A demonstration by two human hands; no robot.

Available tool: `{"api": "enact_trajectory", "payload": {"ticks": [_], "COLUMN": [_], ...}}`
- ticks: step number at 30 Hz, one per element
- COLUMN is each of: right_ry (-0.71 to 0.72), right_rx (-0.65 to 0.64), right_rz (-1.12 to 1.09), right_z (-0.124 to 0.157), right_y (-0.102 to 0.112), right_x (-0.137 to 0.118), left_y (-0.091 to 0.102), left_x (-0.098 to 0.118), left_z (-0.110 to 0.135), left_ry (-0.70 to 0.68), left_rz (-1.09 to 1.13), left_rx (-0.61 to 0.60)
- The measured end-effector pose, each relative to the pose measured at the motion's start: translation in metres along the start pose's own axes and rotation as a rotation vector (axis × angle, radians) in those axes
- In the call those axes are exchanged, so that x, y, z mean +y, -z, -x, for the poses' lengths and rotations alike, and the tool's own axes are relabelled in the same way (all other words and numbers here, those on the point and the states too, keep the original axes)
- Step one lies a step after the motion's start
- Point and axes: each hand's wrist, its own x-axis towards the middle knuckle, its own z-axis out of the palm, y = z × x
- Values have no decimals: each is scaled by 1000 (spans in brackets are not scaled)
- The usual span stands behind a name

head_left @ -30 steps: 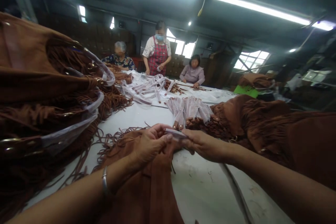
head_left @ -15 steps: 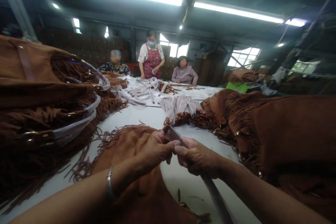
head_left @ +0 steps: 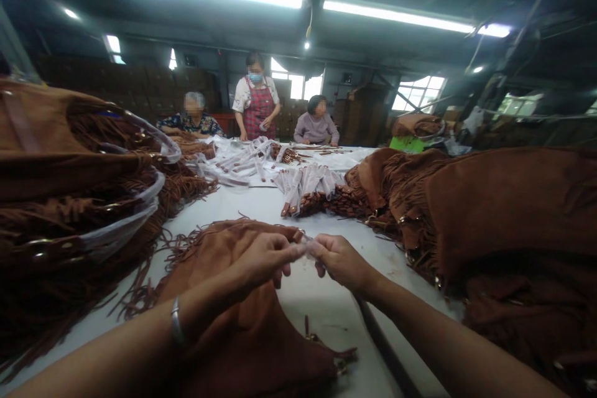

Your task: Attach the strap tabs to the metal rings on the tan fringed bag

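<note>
The small pale strip (head_left: 308,247) pinched between both hands is mostly hidden by fingertips (head_left: 293,251). The brown suede fringed piles (head_left: 69,199) run past both side edges.

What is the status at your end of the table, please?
Left hand and right hand pinch one plastic-wrapped strap end. Brown fringed bag beneath them. Nothing blocking.

Thin strap (head_left: 305,242) — plastic-wrapped end, pinched between fingers.

No readable text, no labels, no brand names, no numbers, no signs on any surface in view
</note>
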Motion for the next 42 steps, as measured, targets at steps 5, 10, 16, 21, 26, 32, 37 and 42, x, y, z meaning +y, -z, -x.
{"api": "enact_trajectory", "payload": {"ticks": [5,10,16,21,26,32,37,42], "right_ry": [68,-19,-71,108,131,-28,-86,-117], "right_rx": [-121,-72,51,81,101,99,107,131], "right_rz": [-1,53,53,184,601,841,783,426], "right_z": [5,3,-2,-7,-10,-24,-38,-42], "right_y": [0,-1,2,-9,-26,-22,-7,8], "right_x": [-4,-3,10,8,24,77,100,108], "left_y": [13,1,1,-1,3,25,34,42], "left_x": [3,0,-6,-23,-33,-26,-43,-53], "left_z": [4,1,-5,-25,-44,-84,-146,-189], "left_ry": [-148,-150,-86,-77,-59,-158,-169,-96], "left_rz": [3,81,90,33,-70,-835,-1115,-1049], "left_rx": [4,59,137,135,89,147,-105,-358]}}
